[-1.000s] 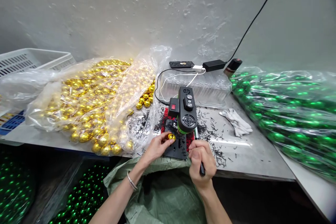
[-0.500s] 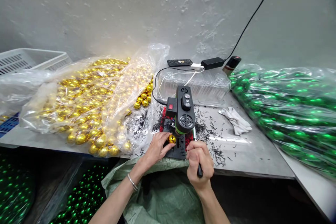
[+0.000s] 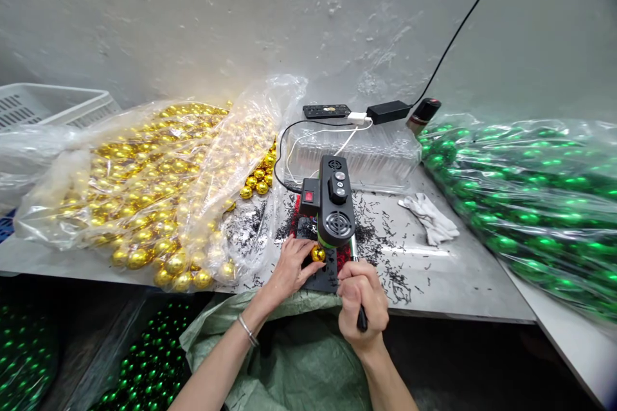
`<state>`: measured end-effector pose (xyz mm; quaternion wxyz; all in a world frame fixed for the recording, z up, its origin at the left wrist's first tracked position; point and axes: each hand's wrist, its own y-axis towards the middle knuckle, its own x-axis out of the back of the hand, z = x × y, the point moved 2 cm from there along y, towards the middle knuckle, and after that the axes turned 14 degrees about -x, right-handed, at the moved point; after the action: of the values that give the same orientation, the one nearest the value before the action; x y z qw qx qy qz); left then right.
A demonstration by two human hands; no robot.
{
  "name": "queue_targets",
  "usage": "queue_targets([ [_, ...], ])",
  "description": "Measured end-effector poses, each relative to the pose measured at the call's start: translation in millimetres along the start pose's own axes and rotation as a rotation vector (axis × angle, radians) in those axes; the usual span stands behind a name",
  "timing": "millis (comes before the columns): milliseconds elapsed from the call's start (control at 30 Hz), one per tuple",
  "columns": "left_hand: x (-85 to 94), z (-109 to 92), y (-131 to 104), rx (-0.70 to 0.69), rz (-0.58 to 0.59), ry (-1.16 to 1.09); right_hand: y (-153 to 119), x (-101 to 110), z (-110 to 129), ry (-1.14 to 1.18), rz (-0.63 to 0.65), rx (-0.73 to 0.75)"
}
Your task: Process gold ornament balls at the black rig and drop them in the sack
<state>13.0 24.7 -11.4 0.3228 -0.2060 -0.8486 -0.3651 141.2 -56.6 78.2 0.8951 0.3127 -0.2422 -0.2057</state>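
Between the thumb and fingers of my left hand (image 3: 289,266) is a shiny gold ball (image 3: 318,253), held at the front of a small black bench drill press (image 3: 337,205). The drill's head overhangs the ball, so the exact contact between them is hidden. My right hand (image 3: 362,298) is wrapped round the black-gripped lever (image 3: 362,320) on the machine's right side. Under the machine lies a black slotted base plate (image 3: 322,281), with red material showing at its edges.
A clear bag of gold balls (image 3: 144,186) lies left, a bag of green balls (image 3: 530,205) right. Behind the machine sit a clear plastic tray (image 3: 357,154) and a power strip (image 3: 326,111). White gloves (image 3: 430,218) and black shavings (image 3: 376,244) lie on the table. A green sack (image 3: 299,359) hangs below.
The whole view has shifted slightly. My left hand still holds the gold ball beneath the drill head, and my right hand stays on the lever; little else differs.
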Motion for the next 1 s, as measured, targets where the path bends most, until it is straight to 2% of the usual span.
queue_targets([
  [100,-4.1,3.2,-6.6,0.008,-0.051,-0.053,-1.7,-0.3,-1.4,-0.006,-0.014,0.002],
  [333,-1.6,2.7,-5.0,0.022,-0.034,-0.089,-8.4,-4.3,-7.2,-0.022,-0.035,0.015],
  [600,-3.7,3.2,-6.5,0.02,-0.045,-0.092,-22.6,-14.2,-29.6,-0.035,-0.118,0.103],
  [867,-5.0,4.6,-7.1,0.037,-0.045,-0.112,-30.7,-19.5,-40.7,-0.042,-0.15,0.072],
  [1000,-5.9,5.6,-8.3,0.031,-0.063,-0.111,-28.8,-20.1,-42.4,-0.114,-0.098,0.142],
])
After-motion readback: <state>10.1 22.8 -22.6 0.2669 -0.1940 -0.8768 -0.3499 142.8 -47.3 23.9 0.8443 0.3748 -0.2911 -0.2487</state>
